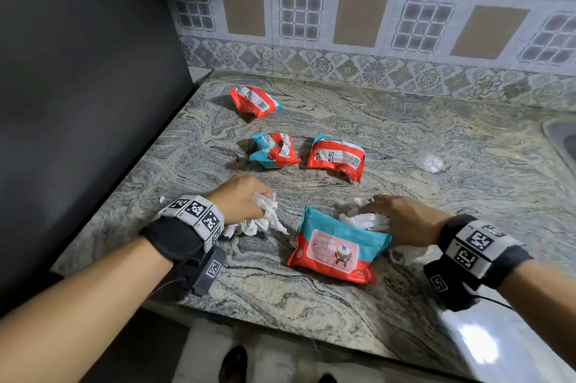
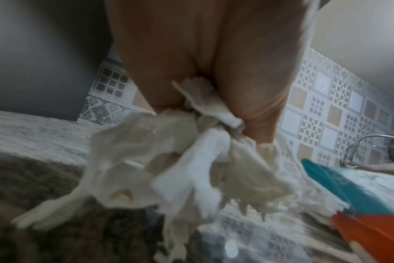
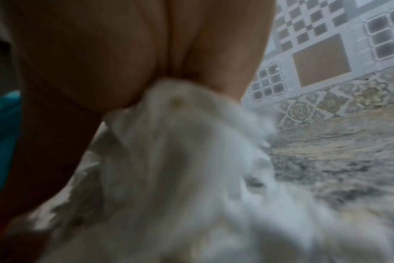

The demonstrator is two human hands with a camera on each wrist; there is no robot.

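A teal-and-red wipes pack point(image 1: 336, 245) lies face up near the front of the granite counter point(image 1: 436, 139); its edge point(image 2: 360, 204) shows in the left wrist view. My left hand point(image 1: 246, 198) grips a crumpled white wipe point(image 1: 265, 217), which hangs from the curled fingers point(image 2: 175, 169) down to the stone. My right hand point(image 1: 402, 217) sits at the pack's upper right corner and holds a bunch of white wipes point(image 1: 364, 219), seen blurred point(image 3: 191, 169) under the palm in the right wrist view. Its fingertips are hidden by the wipes.
Three more red-and-teal packs lie further back: one far left point(image 1: 254, 100), one crumpled point(image 1: 274, 150), one beside it point(image 1: 338, 156). A dark panel point(image 1: 87, 102) walls the left side. A sink rim point(image 1: 561, 139) and tap point(image 2: 367, 142) are at the right. Tiled wall behind.
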